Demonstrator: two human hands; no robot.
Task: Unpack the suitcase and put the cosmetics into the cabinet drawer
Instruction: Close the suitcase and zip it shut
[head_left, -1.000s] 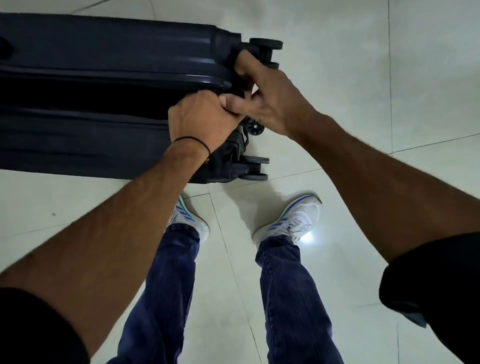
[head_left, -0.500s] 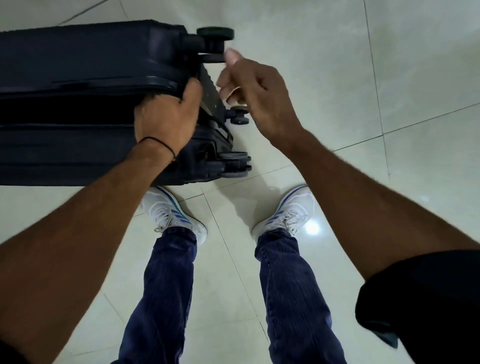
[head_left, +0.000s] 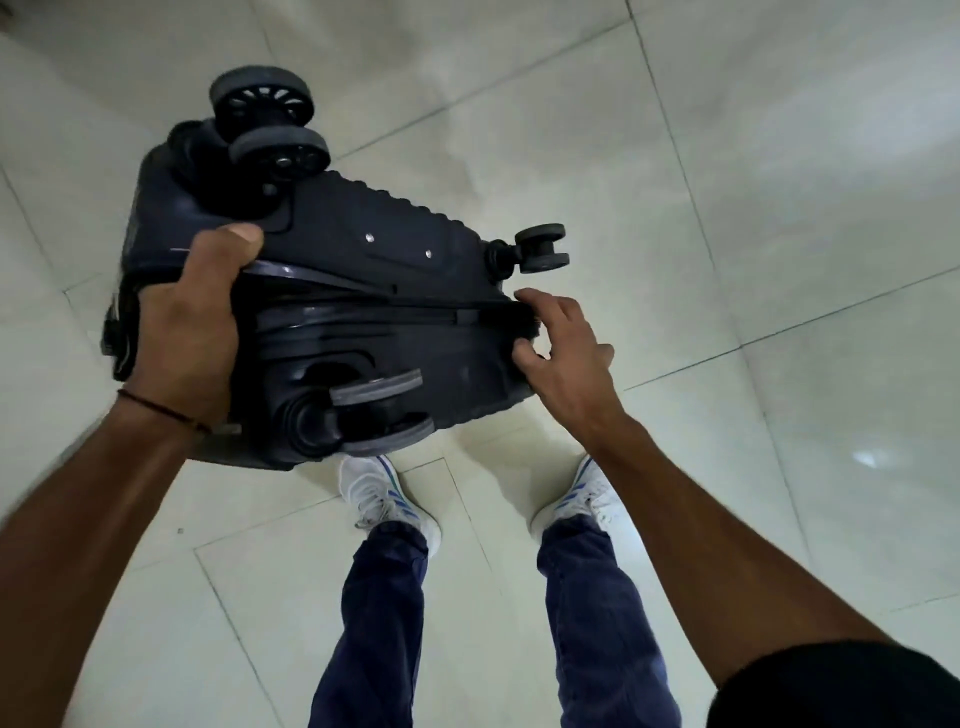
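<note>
A dark hard-shell suitcase (head_left: 374, 291) fills the upper left, turned so its wheeled bottom faces me. Its two halves are closed along the zip seam. My left hand (head_left: 192, 332) grips the left corner of the bottom, thumb on top and fingers wrapped round the edge. My right hand (head_left: 563, 348) reaches to the right corner by the seam, fingertips touching the shell, fingers spread and only slightly bent. No cosmetics or cabinet drawer show in this view.
Pale glossy floor tiles (head_left: 727, 208) spread all around. My two feet in white shoes (head_left: 387, 501) stand just below the suitcase. Wheels (head_left: 265, 98) stick out at the case's corners.
The suitcase has swung from lying sideways to showing its wheeled bottom to me. My left hand keeps its grip on the corner; my right hand moved down to the other corner.
</note>
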